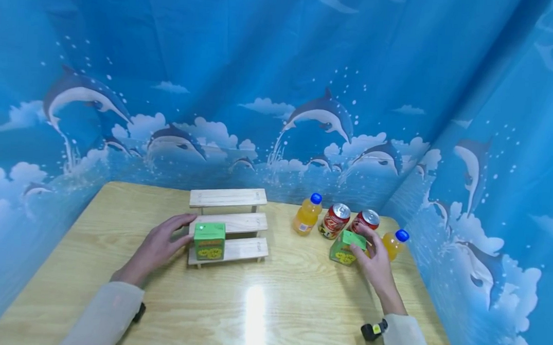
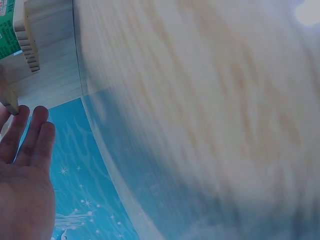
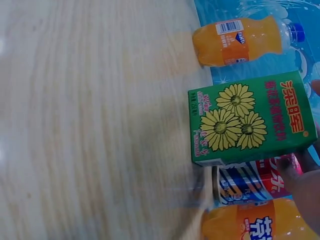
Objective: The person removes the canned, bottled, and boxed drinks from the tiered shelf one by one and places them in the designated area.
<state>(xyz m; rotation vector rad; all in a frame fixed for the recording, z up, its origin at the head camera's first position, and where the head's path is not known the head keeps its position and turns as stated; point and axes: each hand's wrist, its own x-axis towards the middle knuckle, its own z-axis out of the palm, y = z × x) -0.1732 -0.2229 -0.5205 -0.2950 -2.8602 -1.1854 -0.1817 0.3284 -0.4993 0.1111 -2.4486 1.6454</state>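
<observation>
A three-tier wooden step rack [image 1: 244, 222] stands left of centre on the table, and a green drink carton [image 1: 210, 241] sits upright on its lowest step. My left hand [image 1: 159, 244] is at the rack's left end, its fingers extended. In the left wrist view, the left hand's fingertips [image 2: 38, 114] come up against the end of a plank; its thumb is out of sight. Over on the right, my right hand [image 1: 372, 256] grips a second green drink carton [image 3: 250, 120] with yellow flowers. That carton is slightly tilted, in front of the cans.
Behind the right hand stand an orange soda bottle [image 1: 308, 215] with a blue cap, a red can [image 1: 334, 221], another red can [image 1: 368, 218] and a second orange soda bottle [image 1: 394, 243]. A blue dolphin curtain [image 1: 279, 116] hangs along the table's back and sides.
</observation>
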